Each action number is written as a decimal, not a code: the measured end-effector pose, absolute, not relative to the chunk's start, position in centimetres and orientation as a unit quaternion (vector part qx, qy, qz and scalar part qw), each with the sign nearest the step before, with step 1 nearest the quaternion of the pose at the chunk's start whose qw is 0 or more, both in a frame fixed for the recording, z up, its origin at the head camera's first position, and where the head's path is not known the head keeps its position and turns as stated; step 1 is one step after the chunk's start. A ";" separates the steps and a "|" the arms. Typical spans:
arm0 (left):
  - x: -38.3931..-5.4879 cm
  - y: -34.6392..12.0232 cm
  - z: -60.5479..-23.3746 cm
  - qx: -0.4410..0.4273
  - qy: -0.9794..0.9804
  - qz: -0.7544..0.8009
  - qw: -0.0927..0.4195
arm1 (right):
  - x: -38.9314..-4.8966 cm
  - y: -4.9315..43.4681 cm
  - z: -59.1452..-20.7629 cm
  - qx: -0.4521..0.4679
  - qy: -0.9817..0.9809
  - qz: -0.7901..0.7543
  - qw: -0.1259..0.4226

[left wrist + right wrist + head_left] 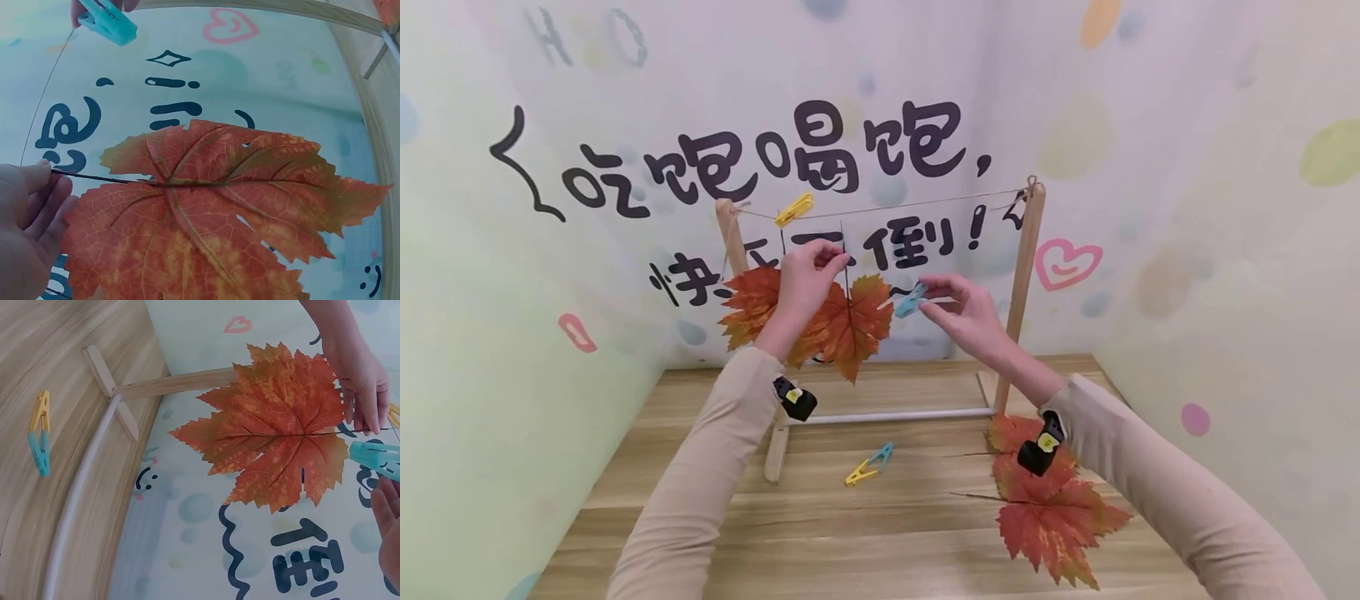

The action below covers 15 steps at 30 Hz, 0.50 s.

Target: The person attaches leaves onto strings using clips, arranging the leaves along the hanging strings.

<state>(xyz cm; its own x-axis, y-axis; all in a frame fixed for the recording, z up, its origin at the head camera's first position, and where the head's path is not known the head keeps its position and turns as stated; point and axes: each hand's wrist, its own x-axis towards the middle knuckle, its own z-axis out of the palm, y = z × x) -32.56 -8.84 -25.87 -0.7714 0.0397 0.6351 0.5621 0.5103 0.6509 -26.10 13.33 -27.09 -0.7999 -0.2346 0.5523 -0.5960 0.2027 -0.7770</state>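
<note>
My left hand pinches the thin dark stem of an orange-red maple leaf, just under the string. The leaf hangs down below the fingers, and in the left wrist view the stem runs from thumb and fingertips into the blade. To the right, my right hand holds a light-blue clothespin between thumb and fingers. A yellow clothespin sits on the string near its left end, with another leaf hanging beneath it, partly hidden behind my left hand.
A wooden frame with two posts and a white crossbar stands on the wooden table. Two clothespins, one yellow and one blue, lie in front of it. Red leaves lie at the right, partly under my right forearm.
</note>
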 end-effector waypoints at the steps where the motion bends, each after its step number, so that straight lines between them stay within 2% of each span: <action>1: -32.7 -8.8 -25.7 -0.178 -0.823 -0.458 0.285 | -26.0 13.3 -26.9 0.277 -0.762 0.564 0.159; 5: -33.2 -8.9 -25.3 -0.158 -0.833 -0.448 0.283 | -26.2 13.5 -26.3 0.294 -0.770 0.541 0.166; 15: -34.1 -8.6 -25.0 -0.111 -0.815 -0.484 0.297 | -29.4 13.6 -23.8 0.308 -0.767 0.522 0.210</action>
